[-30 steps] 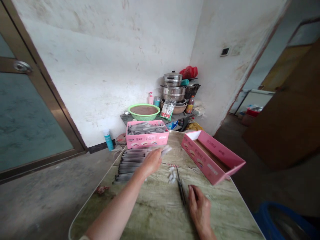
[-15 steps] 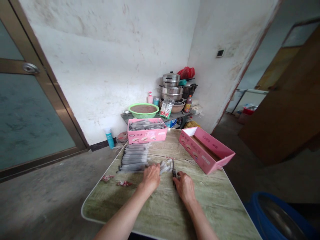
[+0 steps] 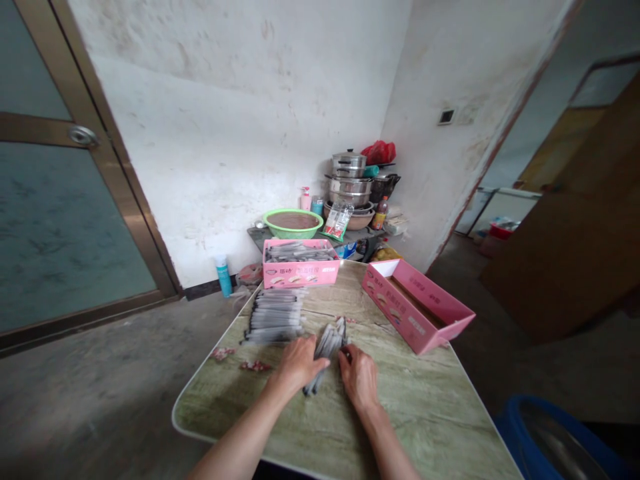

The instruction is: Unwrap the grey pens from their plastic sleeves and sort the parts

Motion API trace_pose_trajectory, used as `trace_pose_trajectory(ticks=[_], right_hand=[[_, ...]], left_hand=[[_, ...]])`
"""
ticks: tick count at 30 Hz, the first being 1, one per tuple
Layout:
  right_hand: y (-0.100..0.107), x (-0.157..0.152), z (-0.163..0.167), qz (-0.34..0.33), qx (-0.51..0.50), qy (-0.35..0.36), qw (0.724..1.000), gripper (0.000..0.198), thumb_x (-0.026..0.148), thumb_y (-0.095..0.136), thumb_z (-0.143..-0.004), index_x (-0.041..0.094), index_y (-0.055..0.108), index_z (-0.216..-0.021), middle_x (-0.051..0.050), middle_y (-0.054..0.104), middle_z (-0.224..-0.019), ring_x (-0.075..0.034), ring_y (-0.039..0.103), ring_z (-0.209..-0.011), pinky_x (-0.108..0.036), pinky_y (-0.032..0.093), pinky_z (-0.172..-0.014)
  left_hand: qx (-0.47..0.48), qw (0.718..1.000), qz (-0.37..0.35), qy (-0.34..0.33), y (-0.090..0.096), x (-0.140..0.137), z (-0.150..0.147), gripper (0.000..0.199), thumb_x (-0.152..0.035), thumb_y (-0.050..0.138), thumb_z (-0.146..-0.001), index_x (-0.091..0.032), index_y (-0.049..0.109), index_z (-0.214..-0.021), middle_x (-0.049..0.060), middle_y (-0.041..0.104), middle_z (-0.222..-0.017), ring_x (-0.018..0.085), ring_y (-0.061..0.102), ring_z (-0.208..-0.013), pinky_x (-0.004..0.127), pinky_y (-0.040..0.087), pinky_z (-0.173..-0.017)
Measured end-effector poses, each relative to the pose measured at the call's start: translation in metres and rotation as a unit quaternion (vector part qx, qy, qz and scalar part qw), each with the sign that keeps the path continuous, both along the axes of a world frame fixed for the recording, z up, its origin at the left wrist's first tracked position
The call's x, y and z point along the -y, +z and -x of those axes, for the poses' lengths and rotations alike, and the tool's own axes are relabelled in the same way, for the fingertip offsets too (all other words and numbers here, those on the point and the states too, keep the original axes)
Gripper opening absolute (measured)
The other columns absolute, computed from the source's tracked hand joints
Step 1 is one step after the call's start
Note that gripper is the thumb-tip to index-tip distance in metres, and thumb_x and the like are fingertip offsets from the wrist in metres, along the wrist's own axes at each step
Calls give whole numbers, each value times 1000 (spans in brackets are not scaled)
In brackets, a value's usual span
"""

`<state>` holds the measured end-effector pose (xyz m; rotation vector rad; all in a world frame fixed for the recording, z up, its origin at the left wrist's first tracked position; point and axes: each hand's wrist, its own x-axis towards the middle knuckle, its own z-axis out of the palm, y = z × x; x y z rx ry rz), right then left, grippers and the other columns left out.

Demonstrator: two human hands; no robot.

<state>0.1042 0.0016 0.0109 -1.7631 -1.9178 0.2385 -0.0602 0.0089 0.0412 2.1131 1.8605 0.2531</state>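
Note:
A bundle of thin grey sticks lies tilted on the marbled table, between my two hands. My left hand grips its left side and my right hand holds its right side. A flat stack of the same grey sticks sits just beyond my left hand. Behind it stands a pink box filled with grey sticks. To the right, a second pink box lies open.
Small red scraps lie on the table's left part. Past the far edge a low shelf holds a green basin and stacked steel pots. A blue tub stands at the lower right. A glass door fills the left.
My left hand drew back from the far stack toward me. Both hands closed in on a bundle of grey sticks. The dark tool near my right hand is no longer visible.

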Motion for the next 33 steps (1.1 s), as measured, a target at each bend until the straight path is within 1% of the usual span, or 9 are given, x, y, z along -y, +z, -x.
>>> trace_pose_trajectory(ticks=[5, 8, 11, 19, 22, 25, 28, 30, 33], right_hand=[[-5, 6, 0, 4, 32, 40, 999, 20, 18, 49, -87, 20, 68, -81, -5, 72, -76, -15, 67, -70, -19, 34, -57], [-7, 6, -3, -13, 28, 43, 999, 22, 20, 46, -88, 20, 68, -84, -5, 72, -77, -16, 67, -69, -20, 35, -57], [-12, 6, -7, -42, -8, 27, 999, 27, 25, 42, -91, 19, 69, -91, -7, 72, -82, -17, 68, -71, -20, 39, -60], [-27, 8, -12, -101, -104, 10, 989, 40, 40, 37, -95, 15, 68, -92, -10, 71, -80, -18, 67, -68, -22, 43, -63], [-26, 9, -12, -109, -142, -1, 984, 41, 42, 37, -95, 13, 66, -94, -10, 70, -78, -18, 65, -66, -23, 43, -62], [-21, 12, -12, -125, -193, -18, 973, 41, 44, 37, -95, 14, 65, -90, -7, 67, -72, -17, 61, -61, -24, 42, -61], [-15, 15, -13, -117, -243, -34, 962, 42, 44, 35, -96, 17, 61, -76, -2, 57, -59, -14, 53, -54, -24, 39, -56], [-12, 17, -14, -103, -279, -33, 954, 43, 43, 33, -97, 18, 58, -72, 1, 52, -55, -14, 49, -53, -23, 37, -54], [-11, 18, -15, -88, -319, -18, 943, 44, 42, 31, -97, 19, 55, -69, 2, 50, -55, -13, 48, -54, -23, 37, -54]], left_hand=[[38, 999, 14, -19, -8, -3, 8, 35, -41, 60, -76, -17, 63, -101, 12, 69, -100, 27, 61, -101, 32, 43, -83], [48, 999, -26, -8, -12, -12, 8, 26, -35, 59, -78, -18, 65, -95, 11, 69, -97, 27, 61, -98, 32, 42, -82], [70, 995, -69, -2, -12, -27, 2, 20, -30, 57, -80, -19, 66, -94, 10, 69, -92, 25, 62, -93, 31, 41, -80], [88, 994, -63, -23, -12, -53, -14, 17, -15, 59, -70, -18, 65, -85, 7, 68, -83, 22, 62, -85, 28, 41, -73], [156, 986, -65, -1, -19, -56, -13, 18, -13, 56, -69, -17, 67, -84, 5, 66, -71, 20, 62, -75, 29, 42, -70], [370, 929, -26, 15, -21, -59, -12, 31, -22, 58, -73, -14, 66, -102, 4, 64, -70, 16, 58, -62, 26, 44, -60], [591, 806, 12, -3, -12, -63, -12, 48, -35, 61, -75, -12, 59, -118, 6, 63, -85, 15, 57, -64, 24, 46, -52], [666, 745, 16, -13, -1, -65, -15, 53, -39, 65, -73, -15, 57, -120, 6, 62, -89, 16, 59, -71, 24, 49, -54], [715, 699, 14, -16, 10, -70, -21, 53, -41, 70, -71, -17, 59, -117, 6, 61, -90, 17, 60, -74, 26, 52, -58]])
